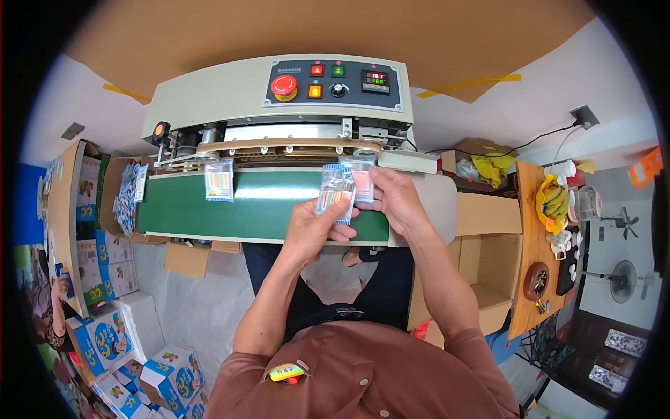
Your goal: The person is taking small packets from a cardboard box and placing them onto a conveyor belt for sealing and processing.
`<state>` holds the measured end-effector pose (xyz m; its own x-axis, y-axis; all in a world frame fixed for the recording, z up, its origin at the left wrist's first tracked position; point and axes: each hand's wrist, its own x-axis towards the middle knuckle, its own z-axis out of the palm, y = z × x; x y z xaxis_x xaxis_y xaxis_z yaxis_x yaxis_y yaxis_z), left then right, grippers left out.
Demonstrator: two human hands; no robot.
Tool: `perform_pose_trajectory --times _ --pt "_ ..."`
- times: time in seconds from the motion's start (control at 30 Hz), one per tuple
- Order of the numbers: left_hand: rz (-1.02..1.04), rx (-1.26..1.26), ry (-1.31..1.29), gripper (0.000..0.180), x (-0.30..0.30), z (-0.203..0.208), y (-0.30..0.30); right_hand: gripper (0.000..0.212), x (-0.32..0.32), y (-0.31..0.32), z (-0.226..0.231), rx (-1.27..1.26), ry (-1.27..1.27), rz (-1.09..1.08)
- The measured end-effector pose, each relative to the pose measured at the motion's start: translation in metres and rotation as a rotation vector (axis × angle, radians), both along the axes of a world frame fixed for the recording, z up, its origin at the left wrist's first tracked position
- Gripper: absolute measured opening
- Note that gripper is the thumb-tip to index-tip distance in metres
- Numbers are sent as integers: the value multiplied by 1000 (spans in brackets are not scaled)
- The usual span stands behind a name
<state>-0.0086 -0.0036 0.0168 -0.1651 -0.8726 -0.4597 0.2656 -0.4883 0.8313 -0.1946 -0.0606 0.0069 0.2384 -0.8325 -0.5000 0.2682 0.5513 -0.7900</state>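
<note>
Over the green belt (174,209), handheld packets (336,183) look clear and blue-edged.

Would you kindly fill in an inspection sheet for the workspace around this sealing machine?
Surface: green conveyor belt along the front of the pale machine.
Job's things: striped packet and pinkish packet at the hands; third packet farther left, at the belt; more packets in a carton by its left end.
Clutter: printed boxes lower left; bananas in a yellow bowl on a wooden table.
Hands: left hand grips the striped packet; right hand holds the pinkish packet's right edge.
Cables: black cable from a wall socket toward the machine; far end hidden.
Surroundings: grey floor; fan far right.
</note>
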Motion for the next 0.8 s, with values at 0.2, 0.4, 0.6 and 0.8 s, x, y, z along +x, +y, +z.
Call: perform_pose_trajectory --times 0.2,0.4,0.6,0.8 --pt "-141 20 105 33 -12 -5 0 29 -1 40 8 -20 -102 25" --pt "-361 151 3 32 -17 12 -4 27 -24 40 -4 -128 8 -82" --pt "-269 128 68 31 -1 8 5 25 -24 16 7 -82 174 -126" --pt "-243 92 97 31 6 -5 11 24 -2 2 -6 -75 158 -38"
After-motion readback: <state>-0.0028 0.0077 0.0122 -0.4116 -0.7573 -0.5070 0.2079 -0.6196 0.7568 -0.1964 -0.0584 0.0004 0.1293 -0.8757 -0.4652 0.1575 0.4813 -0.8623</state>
